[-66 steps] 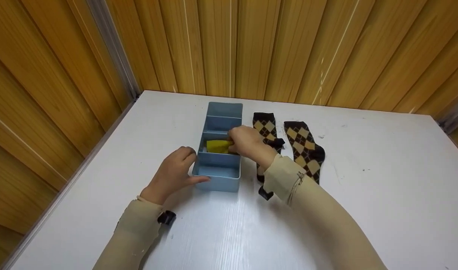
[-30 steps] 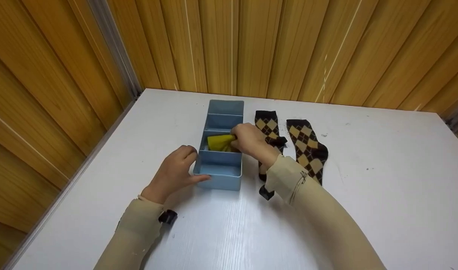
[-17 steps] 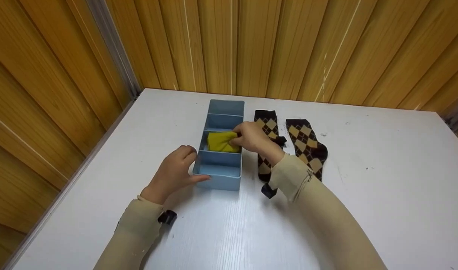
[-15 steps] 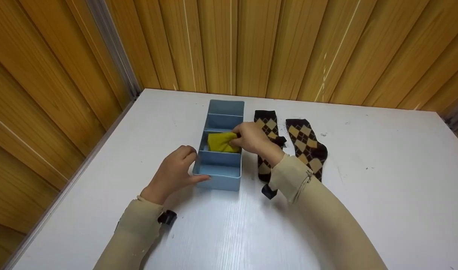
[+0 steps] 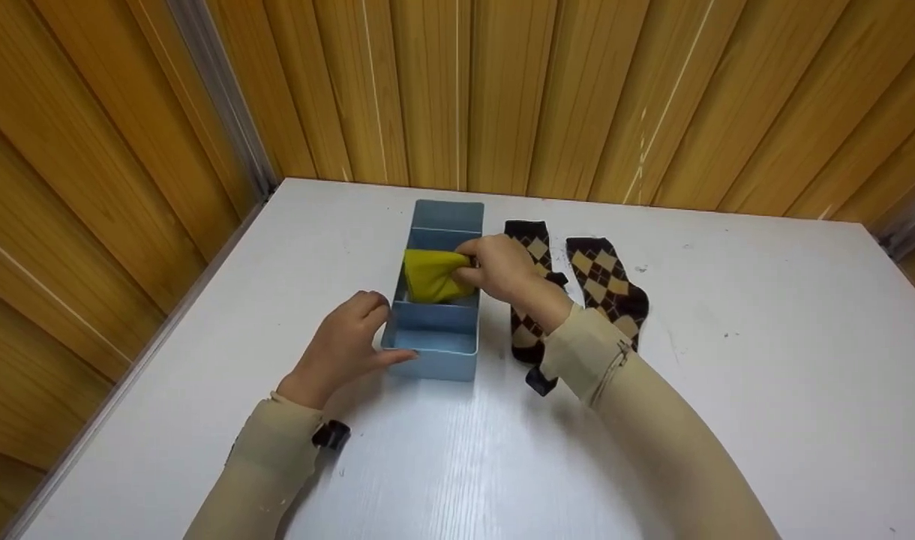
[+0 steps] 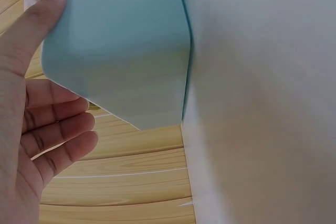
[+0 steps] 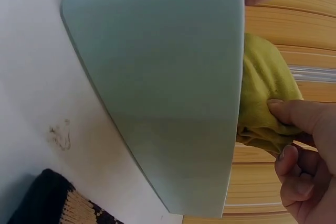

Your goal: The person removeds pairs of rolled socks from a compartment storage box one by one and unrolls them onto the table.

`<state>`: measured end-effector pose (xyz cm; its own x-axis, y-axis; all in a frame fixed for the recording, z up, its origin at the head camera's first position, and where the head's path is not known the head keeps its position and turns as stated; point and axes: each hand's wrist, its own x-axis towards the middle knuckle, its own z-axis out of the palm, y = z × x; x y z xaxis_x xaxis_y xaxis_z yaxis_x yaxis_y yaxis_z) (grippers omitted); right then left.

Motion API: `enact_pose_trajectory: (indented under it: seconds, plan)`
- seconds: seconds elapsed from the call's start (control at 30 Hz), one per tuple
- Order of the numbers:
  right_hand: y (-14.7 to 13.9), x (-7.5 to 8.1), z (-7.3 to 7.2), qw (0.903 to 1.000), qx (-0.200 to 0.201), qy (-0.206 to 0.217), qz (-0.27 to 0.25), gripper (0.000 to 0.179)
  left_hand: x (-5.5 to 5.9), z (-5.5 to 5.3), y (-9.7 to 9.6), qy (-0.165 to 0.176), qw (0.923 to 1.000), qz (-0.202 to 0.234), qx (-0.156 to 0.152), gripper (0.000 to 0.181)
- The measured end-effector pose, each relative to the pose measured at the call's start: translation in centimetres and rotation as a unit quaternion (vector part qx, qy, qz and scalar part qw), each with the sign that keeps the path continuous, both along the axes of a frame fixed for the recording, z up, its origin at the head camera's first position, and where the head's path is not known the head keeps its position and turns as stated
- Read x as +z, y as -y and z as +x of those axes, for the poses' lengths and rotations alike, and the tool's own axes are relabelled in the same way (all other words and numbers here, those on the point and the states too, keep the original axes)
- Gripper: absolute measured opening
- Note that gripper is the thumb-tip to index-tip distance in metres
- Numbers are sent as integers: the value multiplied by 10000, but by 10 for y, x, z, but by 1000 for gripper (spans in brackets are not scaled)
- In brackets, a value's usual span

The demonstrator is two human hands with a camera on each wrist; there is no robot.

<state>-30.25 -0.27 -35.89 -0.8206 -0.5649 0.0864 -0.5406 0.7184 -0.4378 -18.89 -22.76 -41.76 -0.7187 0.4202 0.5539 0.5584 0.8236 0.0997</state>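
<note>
A long blue-grey divided box (image 5: 435,365) stands on the table, its compartments in a row. My right hand (image 5: 502,266) pinches a folded yellow sock (image 5: 431,276) between thumb and fingers. The sock sits at the top of the third compartment from the front wall side's far end, its upper part above the rim. In the right wrist view, the knit fabric (image 7: 262,87) rises past the box's side wall. My left hand (image 5: 341,345) holds the box's near left corner, the thumb (image 6: 44,17) on the outer wall and the fingers past the rim.
Two brown-and-tan argyle socks lie flat to the right of the box: one sock (image 5: 529,330) partly under my right forearm, the other sock (image 5: 607,281) farther right. Wood-patterned panels (image 5: 502,97) rise behind the white table (image 5: 765,375).
My right hand has lifted the yellow sock higher out of its compartment, and more of it shows above the rim. My left hand has stayed at the box's corner.
</note>
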Motion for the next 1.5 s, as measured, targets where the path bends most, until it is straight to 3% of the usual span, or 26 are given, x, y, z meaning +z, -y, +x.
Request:
enact_pose_trajectory:
  seconds: [0.47, 0.83, 1.2, 1.5]
  plan:
    - [-3, -2, 0, 9991, -6, 400, 125, 29, -1, 1, 0, 51, 10000, -55, 23, 59]
    - [-9, 0, -2, 9992, 26, 405, 26, 28, 2, -2, -1, -118, 9996, -259, -6, 62]
    - [-17, 8, 2, 9995, -22, 306, -9, 28, 2, -1, -1, -352, 9988, -352, -22, 62]
    - [-22, 16, 5, 9986, -128, 494, -119, 26, 1, 0, 2, -368, 9988, -311, -18, 61]
